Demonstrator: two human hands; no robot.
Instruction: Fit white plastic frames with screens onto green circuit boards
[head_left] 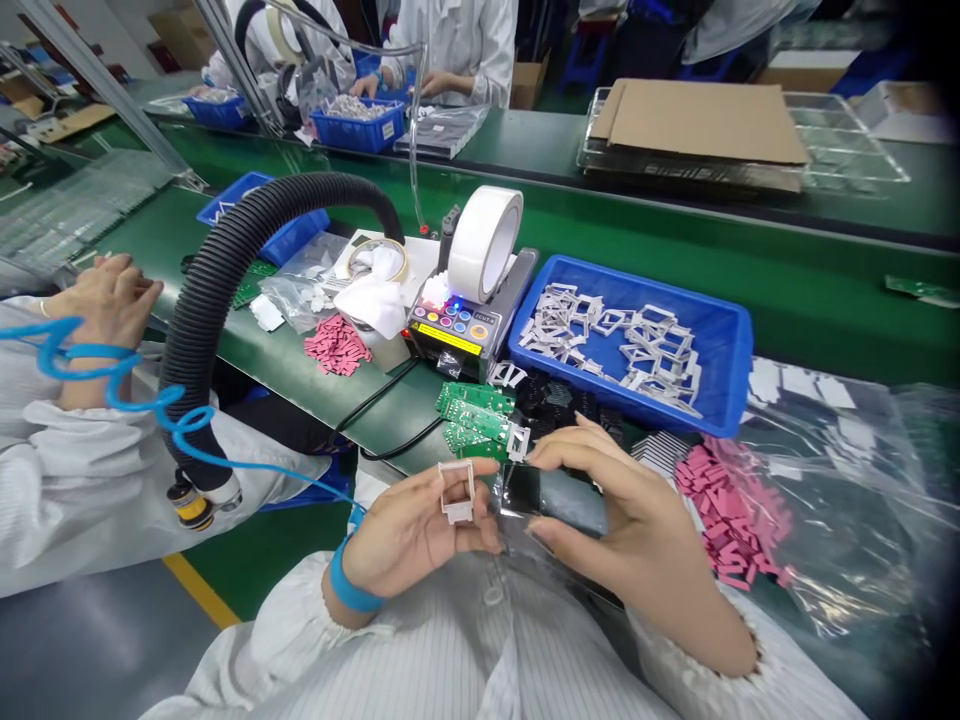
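My left hand (411,532) pinches a small white plastic frame (457,492) between thumb and fingertips, and a blue wrist strap (351,581) circles that wrist. My right hand (604,503) grips a clear plastic bag with a dark sheet (553,503) inside. Just beyond my fingertips lie green circuit boards (474,421), with a similar white frame (517,442) resting at their right end. Black pieces (556,398) are heaped behind my right hand, partly hidden by it.
A blue tray of grey frames (630,340) sits beyond my hands, beside a tape dispenser (457,325). Pink pads (731,510) lie on plastic sheeting at right. A black corrugated hose (196,340) arcs at left, next to a co-worker's hand (109,315) and blue coiled cord (97,365).
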